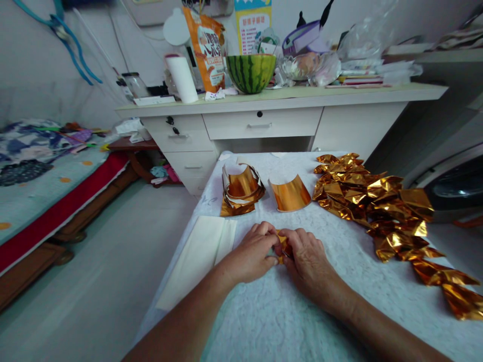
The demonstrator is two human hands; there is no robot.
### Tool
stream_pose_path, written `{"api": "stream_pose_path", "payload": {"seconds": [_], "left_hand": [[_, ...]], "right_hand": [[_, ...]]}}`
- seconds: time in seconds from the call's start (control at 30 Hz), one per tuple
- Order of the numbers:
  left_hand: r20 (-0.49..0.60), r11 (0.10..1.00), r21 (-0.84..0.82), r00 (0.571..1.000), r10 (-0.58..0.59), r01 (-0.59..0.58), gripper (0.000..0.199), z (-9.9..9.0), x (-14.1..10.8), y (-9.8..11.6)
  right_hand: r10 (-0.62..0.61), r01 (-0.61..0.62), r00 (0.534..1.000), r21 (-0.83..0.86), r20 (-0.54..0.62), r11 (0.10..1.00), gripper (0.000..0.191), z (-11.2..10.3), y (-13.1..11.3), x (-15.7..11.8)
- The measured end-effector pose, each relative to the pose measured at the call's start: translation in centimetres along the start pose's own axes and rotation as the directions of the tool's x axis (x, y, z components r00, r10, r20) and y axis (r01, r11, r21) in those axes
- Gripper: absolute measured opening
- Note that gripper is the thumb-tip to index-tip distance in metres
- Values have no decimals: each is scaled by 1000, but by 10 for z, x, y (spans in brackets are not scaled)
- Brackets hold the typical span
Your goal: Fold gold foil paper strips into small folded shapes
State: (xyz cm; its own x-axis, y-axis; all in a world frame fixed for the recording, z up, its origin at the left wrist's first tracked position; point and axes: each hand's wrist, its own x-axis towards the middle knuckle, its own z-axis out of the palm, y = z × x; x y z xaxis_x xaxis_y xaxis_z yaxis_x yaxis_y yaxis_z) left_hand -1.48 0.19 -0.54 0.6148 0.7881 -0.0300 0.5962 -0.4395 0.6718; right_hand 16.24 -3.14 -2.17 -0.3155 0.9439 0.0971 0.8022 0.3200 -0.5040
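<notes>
Both hands meet at the middle of the cloth-covered table, closed around one small piece of gold foil paper (282,241). My left hand (258,251) pinches its left side, and my right hand (307,259) grips its right side. Fingers cover most of the piece, so its exact shape is hidden. Just beyond the hands lies a curved gold foil sheet (290,194). To its left is a pile of curled gold foil sheets and strips (243,188). A heap of folded gold foil pieces (358,196) spreads along the table's right side.
White paper sheets (196,251) lie left of my hands on the pale tablecloth (256,322). Behind the table stands a white desk (264,118) bearing half a watermelon (251,73), an orange snack bag (207,50) and a white roll (183,78). A bed (49,186) is at left.
</notes>
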Motion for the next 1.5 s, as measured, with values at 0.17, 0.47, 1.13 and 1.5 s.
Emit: {"api": "stream_pose_path", "payload": {"seconds": [0.17,0.47,1.13,1.5], "left_hand": [[6,1000,19,1000,-6,5,18,1,0,-1],[8,1000,-14,1000,-5,5,18,-1,1,0],[-126,997,-72,992,-15,6,11,-3,3,4],[-434,946,204,889,-143,252,13,7,16,-5]], "right_hand": [[-18,18,1000,-39,4,999,68,4,4,-2],[-62,62,998,-64,7,996,70,2,5,-6],[41,-44,995,-36,-95,998,11,-10,21,5],[20,-35,995,-161,-93,986,15,-4,21,4]]}}
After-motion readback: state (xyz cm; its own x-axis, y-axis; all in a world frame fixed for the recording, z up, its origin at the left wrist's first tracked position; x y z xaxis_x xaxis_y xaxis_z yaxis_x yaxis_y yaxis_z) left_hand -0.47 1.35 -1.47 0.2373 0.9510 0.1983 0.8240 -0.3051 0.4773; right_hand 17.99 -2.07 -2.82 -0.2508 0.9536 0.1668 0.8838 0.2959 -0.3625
